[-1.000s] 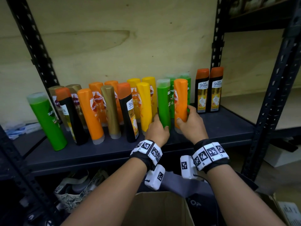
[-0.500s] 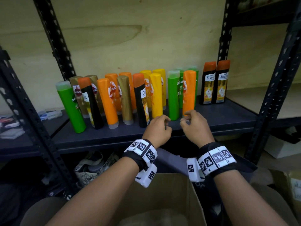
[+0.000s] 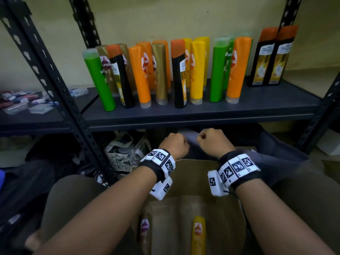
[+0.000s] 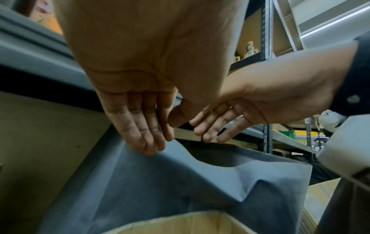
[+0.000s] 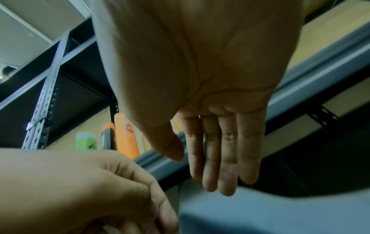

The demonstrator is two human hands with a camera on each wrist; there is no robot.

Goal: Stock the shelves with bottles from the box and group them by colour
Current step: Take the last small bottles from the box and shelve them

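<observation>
Below the shelf (image 3: 202,109), the box (image 3: 185,208) holds 2 bottles (image 3: 198,234).

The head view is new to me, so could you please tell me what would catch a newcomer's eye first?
First, the row of bright bottles in green, orange, gold, yellow and black, standing mixed on the dark shelf. Next, the left hand and right hand, both empty, just below the shelf's front edge. Beneath them, a yellow bottle lies in the cardboard box.

A stockroom: slotted black metal racking (image 3: 55,74), a shelf (image 3: 202,109) of shampoo bottles (image 3: 196,70), a cardboard box (image 3: 226,214) below.
</observation>
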